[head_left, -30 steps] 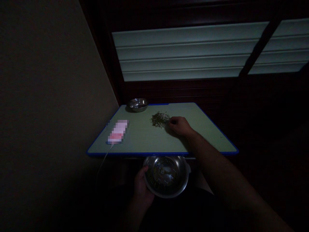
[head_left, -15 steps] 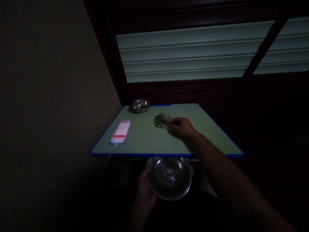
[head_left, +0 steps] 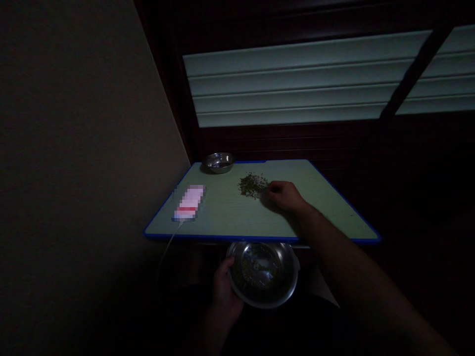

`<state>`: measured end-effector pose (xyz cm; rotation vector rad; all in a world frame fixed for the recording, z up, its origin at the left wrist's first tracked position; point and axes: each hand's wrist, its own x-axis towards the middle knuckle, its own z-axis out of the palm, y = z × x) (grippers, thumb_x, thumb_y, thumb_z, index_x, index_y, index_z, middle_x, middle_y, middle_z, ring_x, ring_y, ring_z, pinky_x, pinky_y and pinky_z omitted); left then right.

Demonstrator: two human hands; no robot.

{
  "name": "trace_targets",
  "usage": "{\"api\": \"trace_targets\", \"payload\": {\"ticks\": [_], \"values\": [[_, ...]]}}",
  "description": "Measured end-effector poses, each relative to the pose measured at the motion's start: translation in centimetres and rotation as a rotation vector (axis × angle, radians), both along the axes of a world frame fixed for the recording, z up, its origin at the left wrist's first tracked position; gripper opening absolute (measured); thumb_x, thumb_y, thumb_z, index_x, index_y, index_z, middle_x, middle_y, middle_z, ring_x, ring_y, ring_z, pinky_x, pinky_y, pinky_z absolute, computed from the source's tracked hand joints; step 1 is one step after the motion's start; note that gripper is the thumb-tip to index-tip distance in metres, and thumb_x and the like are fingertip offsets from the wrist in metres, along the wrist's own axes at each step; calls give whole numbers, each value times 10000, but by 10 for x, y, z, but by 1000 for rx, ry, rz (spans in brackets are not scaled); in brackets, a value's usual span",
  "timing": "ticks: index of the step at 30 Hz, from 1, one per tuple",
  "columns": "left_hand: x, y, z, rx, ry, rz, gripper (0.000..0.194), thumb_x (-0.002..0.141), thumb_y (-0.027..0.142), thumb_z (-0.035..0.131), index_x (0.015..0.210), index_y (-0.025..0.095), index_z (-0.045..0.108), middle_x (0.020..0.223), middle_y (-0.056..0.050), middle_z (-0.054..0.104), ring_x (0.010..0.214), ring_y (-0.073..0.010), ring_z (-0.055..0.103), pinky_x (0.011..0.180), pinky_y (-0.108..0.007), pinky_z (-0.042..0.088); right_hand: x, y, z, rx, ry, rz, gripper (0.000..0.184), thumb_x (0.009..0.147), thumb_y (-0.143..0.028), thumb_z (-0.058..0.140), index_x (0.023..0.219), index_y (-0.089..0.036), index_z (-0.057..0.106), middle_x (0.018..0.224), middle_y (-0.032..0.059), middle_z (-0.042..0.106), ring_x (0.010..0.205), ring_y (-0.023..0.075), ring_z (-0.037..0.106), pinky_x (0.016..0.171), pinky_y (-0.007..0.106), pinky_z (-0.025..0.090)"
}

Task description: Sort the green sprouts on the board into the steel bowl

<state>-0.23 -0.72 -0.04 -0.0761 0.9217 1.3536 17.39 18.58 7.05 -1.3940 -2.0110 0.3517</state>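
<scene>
Many small bits (head_left: pixel 250 185) lie just left of the fingertips of your right hand (head_left: pixel 287 196), curled close though I can't tell if they hold any, so move softly, with the bowl (head_left: pixel 286 283), nearer you than those fingers, held steady in your left hand (head_left: pixel 226 290).

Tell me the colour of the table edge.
The table edge is blue, showing best in the head view, along the near side.
</scene>
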Motion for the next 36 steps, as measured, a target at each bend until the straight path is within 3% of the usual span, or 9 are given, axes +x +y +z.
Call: {"api": "trace_targets", "payload": {"ticks": [5, 13, 24, 36], "values": [[0, 0, 1, -13, 14, 4, 170, 758, 228, 572, 789, 132, 708, 702, -74, 735, 803, -269, 697, 856, -433, 509, 1, 1, -1, -2, 37, 30, 137, 732, -235, 574, 748, -163, 690, 710, 16, 677, 664, 141, 572, 631, 237, 389], [-1, 0, -4, 14, -18, 27, 151, 749, 213, 591, 764, 127, 714, 734, -93, 749, 847, -281, 696, 855, -434, 512, 0, 2, -1, -13, 43, 20, 134, 718, -222, 565, 723, -160, 683, 680, 9, 660, 651, 139, 565, 628, 238, 387], [-1, 0, 0, -36, -13, 22, 194, 760, 219, 575, 816, 102, 719, 750, -103, 751, 793, -264, 697, 846, -429, 514, 0, 0, 0, 1, 23, -14, 136, 719, -228, 569, 743, -166, 688, 696, 17, 667, 658, 146, 568, 622, 246, 384], [-2, -1, -4, 5, -33, -12, 220, 763, 245, 574, 854, 113, 725, 817, -111, 761, 896, -285, 688, 884, -430, 497, 1, 1, -1, 11, 11, 22, 159, 724, -243, 565, 753, -162, 699, 700, 13, 668, 661, 140, 570, 626, 241, 379]]}}
